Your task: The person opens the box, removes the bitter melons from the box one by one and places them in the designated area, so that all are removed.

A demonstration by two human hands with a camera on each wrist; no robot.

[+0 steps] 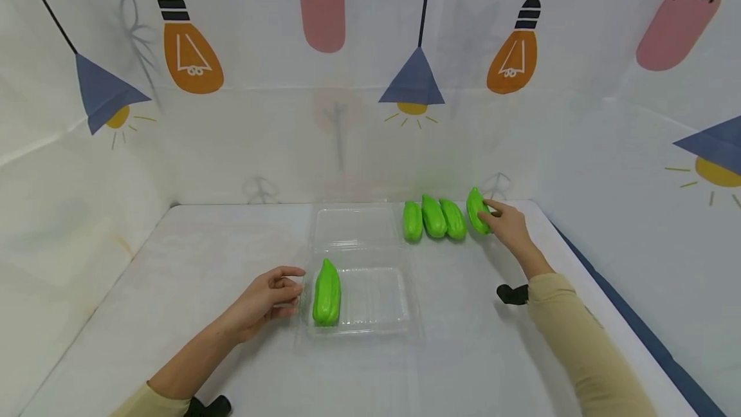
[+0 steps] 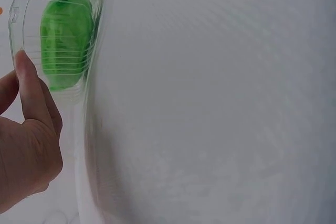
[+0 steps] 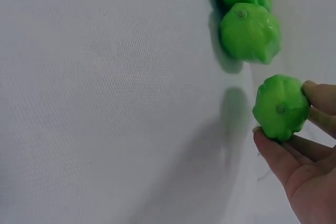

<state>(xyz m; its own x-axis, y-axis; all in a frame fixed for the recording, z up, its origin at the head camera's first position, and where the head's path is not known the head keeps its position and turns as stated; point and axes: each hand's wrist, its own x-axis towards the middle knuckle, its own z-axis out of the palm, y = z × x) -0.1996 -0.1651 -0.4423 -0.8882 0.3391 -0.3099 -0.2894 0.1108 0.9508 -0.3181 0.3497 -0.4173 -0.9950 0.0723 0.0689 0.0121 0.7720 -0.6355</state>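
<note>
My right hand (image 1: 509, 227) pinches a green ridged vegetable (image 1: 477, 210) between thumb and fingers at the back right. In the right wrist view the rounded, lobed end of this vegetable (image 3: 281, 107) faces the camera, with its shadow apart from it on the table. My left hand (image 1: 269, 304) is beside the left edge of a clear plastic clamshell box (image 1: 376, 327), fingers relaxed. In the left wrist view a fingertip of the left hand (image 2: 31, 145) is right at the box's rim. One matching green vegetable (image 1: 327, 293) lies lengthwise at the left inside the box.
Several more green vegetables (image 1: 434, 216) lie in a row at the table's back edge, just right of the raised-back clear lid (image 1: 356, 227). The white table (image 1: 231, 237) meets a white cloth backdrop (image 1: 249, 140) printed with lamps behind and at both sides.
</note>
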